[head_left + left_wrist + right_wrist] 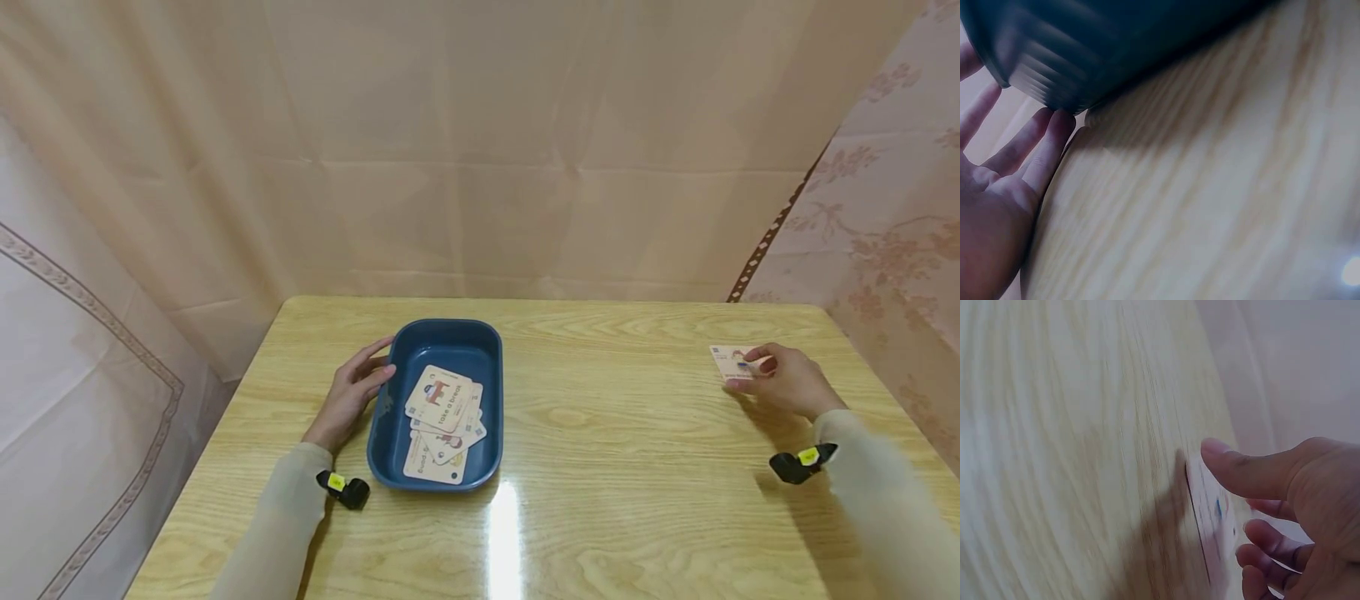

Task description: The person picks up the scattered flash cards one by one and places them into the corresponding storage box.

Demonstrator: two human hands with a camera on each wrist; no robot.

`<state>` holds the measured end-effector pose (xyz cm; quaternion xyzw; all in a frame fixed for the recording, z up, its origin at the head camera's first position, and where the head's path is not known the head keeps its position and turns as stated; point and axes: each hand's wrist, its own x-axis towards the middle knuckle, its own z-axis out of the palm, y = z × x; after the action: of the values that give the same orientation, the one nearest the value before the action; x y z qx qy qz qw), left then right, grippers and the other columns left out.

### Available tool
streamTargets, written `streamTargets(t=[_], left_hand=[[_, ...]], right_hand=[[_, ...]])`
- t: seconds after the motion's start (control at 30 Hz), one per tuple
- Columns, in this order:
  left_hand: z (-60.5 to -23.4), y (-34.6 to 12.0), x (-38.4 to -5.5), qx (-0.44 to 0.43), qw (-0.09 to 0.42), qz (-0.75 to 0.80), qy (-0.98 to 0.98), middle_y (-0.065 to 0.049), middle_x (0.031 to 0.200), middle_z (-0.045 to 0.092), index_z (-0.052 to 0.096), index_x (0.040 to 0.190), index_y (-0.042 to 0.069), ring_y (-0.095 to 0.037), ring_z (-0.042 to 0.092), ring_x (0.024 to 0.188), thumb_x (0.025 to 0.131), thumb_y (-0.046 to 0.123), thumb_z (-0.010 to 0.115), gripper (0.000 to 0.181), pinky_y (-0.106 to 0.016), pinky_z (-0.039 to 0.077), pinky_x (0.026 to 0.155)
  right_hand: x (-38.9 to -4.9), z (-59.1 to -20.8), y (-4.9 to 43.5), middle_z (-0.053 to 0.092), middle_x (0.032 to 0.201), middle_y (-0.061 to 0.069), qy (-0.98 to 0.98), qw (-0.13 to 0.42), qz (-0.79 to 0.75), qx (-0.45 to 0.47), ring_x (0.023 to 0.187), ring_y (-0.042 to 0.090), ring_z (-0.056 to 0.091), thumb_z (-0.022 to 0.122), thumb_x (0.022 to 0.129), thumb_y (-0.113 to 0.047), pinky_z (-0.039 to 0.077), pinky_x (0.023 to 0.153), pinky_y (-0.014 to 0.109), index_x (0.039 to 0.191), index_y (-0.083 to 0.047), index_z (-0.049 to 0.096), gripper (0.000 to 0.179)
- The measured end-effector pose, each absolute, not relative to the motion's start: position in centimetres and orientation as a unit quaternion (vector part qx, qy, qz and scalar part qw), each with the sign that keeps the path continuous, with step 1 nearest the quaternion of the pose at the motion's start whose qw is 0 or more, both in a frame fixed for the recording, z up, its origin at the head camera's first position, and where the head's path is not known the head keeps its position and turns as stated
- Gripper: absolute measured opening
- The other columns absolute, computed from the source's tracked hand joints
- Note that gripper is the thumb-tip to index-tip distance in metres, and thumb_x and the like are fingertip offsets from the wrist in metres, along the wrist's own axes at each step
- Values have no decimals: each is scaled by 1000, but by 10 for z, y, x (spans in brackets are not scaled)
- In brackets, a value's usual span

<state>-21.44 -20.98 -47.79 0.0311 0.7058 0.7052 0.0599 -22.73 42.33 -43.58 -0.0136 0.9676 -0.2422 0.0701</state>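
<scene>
A blue rectangular tray (491, 400) stands left of the table's middle. Inside it lie several loosely overlapping illustrated cards (442, 400), the top one printed "take a break". My left hand (352, 392) rests against the tray's left side, thumb at the rim; in the left wrist view its fairly straight fingers (1025, 140) touch the outer wall. Far to the right, my right hand (787, 379) holds a single picture card (723, 360) between thumb and fingers, low at the table. In the right wrist view the hand partly hides this card (1207, 506).
A light wood-grain table (600, 467) with rounded far corners carries everything. Behind it hangs a beige curtain (487, 167), with flowered cloth (900, 233) on the right and white cloth (90, 333) on the left. A bright reflection shows on the tabletop.
</scene>
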Motion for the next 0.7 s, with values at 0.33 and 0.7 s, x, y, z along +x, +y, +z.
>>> streamTargets(t=[0.33,0.7], left_hand=[[-478,-209,-214,29,60,704,707,-20,144,48,44,154,15,-27,53,122,102,25,64,57,-27,52,95],[-478,-210,-214,30,60,702,709,-19,145,48,44,154,15,-27,54,122,102,26,63,57,-27,52,95]], right_hand=[[-232,-438,440,52,108,37,975,92,-202,23,95,53,44,80,84,-52,41,71,54,127,12,50,82],[-241,-437,443,33,117,49,971,152,-183,36,97,60,34,77,80,-63,37,69,61,140,8,34,102]])
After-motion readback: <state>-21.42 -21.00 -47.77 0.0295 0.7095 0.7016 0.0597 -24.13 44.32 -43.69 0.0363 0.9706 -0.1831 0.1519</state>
